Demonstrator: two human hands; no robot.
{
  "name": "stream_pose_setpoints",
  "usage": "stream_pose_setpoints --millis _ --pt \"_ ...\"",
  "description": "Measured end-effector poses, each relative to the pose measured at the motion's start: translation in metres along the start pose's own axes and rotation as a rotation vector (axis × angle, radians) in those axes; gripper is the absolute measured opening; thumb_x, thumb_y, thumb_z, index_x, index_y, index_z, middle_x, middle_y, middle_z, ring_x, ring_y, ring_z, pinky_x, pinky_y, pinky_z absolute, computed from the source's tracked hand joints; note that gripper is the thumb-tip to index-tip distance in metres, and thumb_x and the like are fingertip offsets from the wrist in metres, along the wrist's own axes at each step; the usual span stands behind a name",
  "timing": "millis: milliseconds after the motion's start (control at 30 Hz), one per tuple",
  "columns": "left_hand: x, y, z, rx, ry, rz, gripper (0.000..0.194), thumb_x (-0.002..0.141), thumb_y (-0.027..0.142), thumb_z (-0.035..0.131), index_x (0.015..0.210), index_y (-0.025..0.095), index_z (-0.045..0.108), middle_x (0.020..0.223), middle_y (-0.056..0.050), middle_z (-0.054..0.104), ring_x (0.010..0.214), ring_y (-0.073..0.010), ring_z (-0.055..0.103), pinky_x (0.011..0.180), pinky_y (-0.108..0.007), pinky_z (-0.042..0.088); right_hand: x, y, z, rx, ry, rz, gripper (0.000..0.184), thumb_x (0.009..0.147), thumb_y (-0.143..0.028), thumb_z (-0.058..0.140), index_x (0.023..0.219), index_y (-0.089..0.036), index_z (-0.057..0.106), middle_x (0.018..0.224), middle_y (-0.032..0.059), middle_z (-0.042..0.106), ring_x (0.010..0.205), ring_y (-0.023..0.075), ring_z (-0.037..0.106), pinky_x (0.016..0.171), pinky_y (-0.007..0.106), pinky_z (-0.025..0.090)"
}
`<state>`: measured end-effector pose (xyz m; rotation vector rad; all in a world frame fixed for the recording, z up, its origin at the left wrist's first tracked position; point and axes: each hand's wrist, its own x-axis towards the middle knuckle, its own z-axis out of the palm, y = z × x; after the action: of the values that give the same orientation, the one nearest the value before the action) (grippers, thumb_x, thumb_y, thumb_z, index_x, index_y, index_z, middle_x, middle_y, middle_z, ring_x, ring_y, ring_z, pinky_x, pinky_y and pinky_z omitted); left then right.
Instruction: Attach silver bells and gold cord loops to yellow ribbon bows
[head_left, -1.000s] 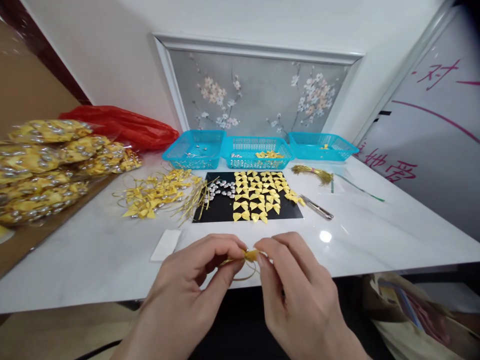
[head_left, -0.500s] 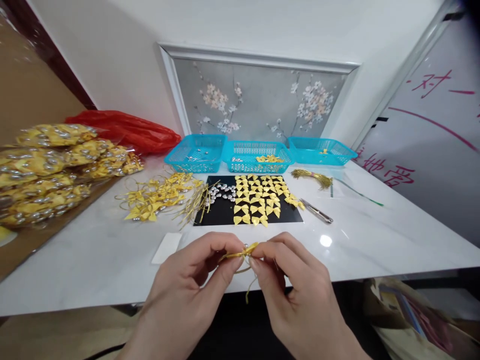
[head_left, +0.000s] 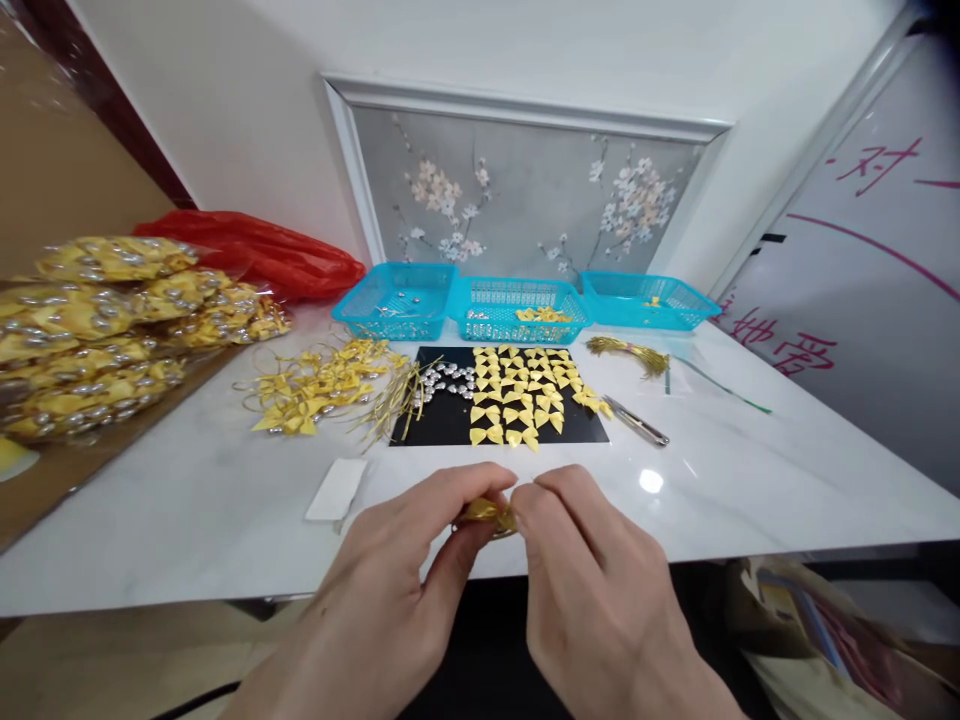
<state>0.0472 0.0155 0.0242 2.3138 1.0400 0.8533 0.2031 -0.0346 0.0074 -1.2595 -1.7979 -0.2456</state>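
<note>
A yellow ribbon bow (head_left: 484, 512) is pinched between the thumb and fingers of my left hand (head_left: 405, 570), just over the table's front edge. My right hand (head_left: 600, 580) is closed against the bow's right side, its fingertips curled in; the fingers cover most of what they grip. Beyond my hands lies a black mat (head_left: 435, 430) with rows of yellow bows (head_left: 517, 400) and a cluster of silvery beads (head_left: 448, 380). Gold cords (head_left: 394, 405) lie across the mat's left edge, beside a heap of finished-looking yellow bows (head_left: 322, 385) with cords.
Three blue baskets (head_left: 525, 330) line the wall, holding beads or bows. A craft knife (head_left: 637, 420) and a gold cord bundle (head_left: 630, 352) lie to the right. At left are bagged bows (head_left: 90, 330), a red plastic bag (head_left: 255, 255) and a white card (head_left: 336, 490).
The bow has turned in my fingers, and its hanging cord end no longer shows. My right hand has rolled inward, with its thumb now hidden. The view has shifted slightly.
</note>
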Motion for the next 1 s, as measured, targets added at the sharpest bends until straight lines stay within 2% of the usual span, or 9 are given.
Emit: stream_pose_setpoints --millis 100,200,400,633,867,1000 --pt "0.002 0.003 -0.001 -0.041 -0.034 -0.006 0.029 0.093 0.016 0.053 0.114 0.036 0.058 0.106 0.005 0.074 0.09 -0.0149 0.07 0.08 -0.024 0.055 -0.001 -0.001 0.002 -0.01 0.024 0.04 0.025 0.087 0.003 0.04 0.094 -0.013 0.059 0.076 0.0068 0.054 0.064 0.0174 0.051 0.056 0.028 0.046" --pt "0.004 0.004 0.0 -0.091 -0.031 -0.012 0.028 0.093 0.013 0.051 0.109 0.034 0.059 0.099 0.005 0.073 0.086 -0.0135 0.069 0.075 -0.021 0.054 -0.004 -0.002 0.001 0.085 0.017 0.1 0.023 0.089 0.001 0.04 0.094 -0.014 0.057 0.079 0.0063 0.053 0.067 0.0168 0.053 0.061 0.029 0.046" --pt "0.007 0.006 0.002 -0.107 0.077 -0.008 0.017 0.09 0.014 0.056 0.092 0.029 0.064 0.081 0.007 0.073 0.069 -0.0128 0.067 0.068 -0.022 0.054 -0.002 0.0 -0.008 0.354 -0.057 0.271 0.017 0.094 -0.007 0.042 0.085 -0.019 0.05 0.08 0.0007 0.049 0.065 0.0123 0.048 0.056 0.026 0.036" --pt "0.008 0.008 -0.001 -0.039 0.132 0.091 0.019 0.088 0.011 0.059 0.087 0.029 0.065 0.078 0.009 0.073 0.067 -0.0107 0.066 0.067 -0.019 0.052 0.006 0.006 -0.016 0.542 -0.155 0.354 0.015 0.091 -0.007 0.048 0.082 -0.019 0.049 0.076 -0.0031 0.047 0.064 0.0093 0.044 0.055 0.022 0.035" --pt "0.009 0.005 -0.001 -0.046 0.078 0.104 0.021 0.089 0.009 0.057 0.087 0.029 0.064 0.078 0.009 0.072 0.067 -0.0105 0.066 0.065 -0.019 0.05 0.008 0.01 -0.017 0.626 -0.2 0.435 0.013 0.09 -0.01 0.051 0.083 -0.021 0.051 0.075 -0.0038 0.047 0.062 0.0094 0.044 0.052 0.022 0.036" --pt "0.01 0.004 -0.003 -0.094 -0.01 0.058 0.019 0.091 0.011 0.055 0.082 0.026 0.062 0.074 0.008 0.07 0.066 -0.0103 0.065 0.065 -0.019 0.049 0.01 0.009 -0.019 0.609 -0.195 0.42 0.014 0.09 -0.008 0.051 0.082 -0.02 0.052 0.074 -0.0039 0.048 0.062 0.0087 0.044 0.053 0.021 0.036"
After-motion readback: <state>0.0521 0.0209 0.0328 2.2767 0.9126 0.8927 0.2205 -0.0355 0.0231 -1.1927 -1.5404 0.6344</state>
